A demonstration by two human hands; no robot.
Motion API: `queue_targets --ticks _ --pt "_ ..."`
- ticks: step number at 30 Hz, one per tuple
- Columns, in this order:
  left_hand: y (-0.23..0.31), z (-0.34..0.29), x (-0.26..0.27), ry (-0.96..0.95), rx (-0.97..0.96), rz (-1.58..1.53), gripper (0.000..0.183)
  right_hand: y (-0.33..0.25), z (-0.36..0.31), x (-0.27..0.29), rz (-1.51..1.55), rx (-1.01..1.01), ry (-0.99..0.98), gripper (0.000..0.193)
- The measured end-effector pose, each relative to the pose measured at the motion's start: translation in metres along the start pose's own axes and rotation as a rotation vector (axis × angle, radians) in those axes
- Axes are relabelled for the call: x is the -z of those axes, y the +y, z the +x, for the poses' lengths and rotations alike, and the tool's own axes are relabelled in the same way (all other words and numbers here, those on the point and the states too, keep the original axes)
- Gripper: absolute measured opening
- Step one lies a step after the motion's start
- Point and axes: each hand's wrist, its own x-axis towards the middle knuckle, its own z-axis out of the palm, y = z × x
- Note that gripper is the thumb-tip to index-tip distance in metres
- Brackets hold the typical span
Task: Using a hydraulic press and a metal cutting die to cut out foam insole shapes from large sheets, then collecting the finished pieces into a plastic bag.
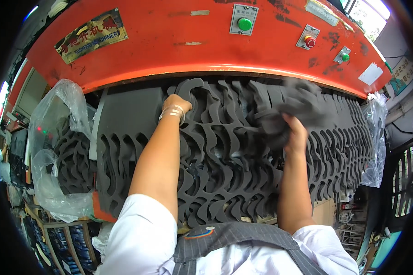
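Note:
Dark grey foam sheets (128, 107) with rows of curved cut-outs lie across the bed of a red machine. My left hand (178, 104) is closed at the far edge of the sheets, its fingers around a curved foam piece (191, 85); its fingertips are partly hidden. Over the middle right, my right hand (297, 133) grips a bunch of loose foam pieces (287, 107), smeared by motion and lifted above the sheets. Between my two hands, several wavy foam strips (234, 103) stand loose and uneven in the cut area.
The red machine's front (170, 46) spans the far side, with a green button (244, 24) and a red knob (310, 41). At left, a clear plastic bag (59, 151) holds foam pieces. Another plastic bag (375, 137) hangs at right. A wooden rack (59, 224) stands lower left.

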Motion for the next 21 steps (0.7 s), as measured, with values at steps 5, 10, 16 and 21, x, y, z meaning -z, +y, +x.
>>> queue_targets --ticks 5,10,16,21 --pt "-0.044 -0.043 -0.026 0.603 -0.488 -0.399 0.053 -0.063 -0.033 -0.02 0.199 0.244 -0.257 0.04" --pt "-0.08 -0.133 0.01 0.798 -0.703 -0.452 0.024 -0.028 0.016 -0.116 -0.373 -0.352 -0.381 0.039" --pt "-0.029 -0.21 0.073 0.399 -0.898 -0.95 0.023 0.076 0.077 -0.126 -0.934 -0.256 -0.399 0.065" --pt "-0.002 -0.073 0.03 0.0 -0.304 -0.88 0.027 0.067 0.069 -0.154 -1.051 -0.497 -0.551 0.067"
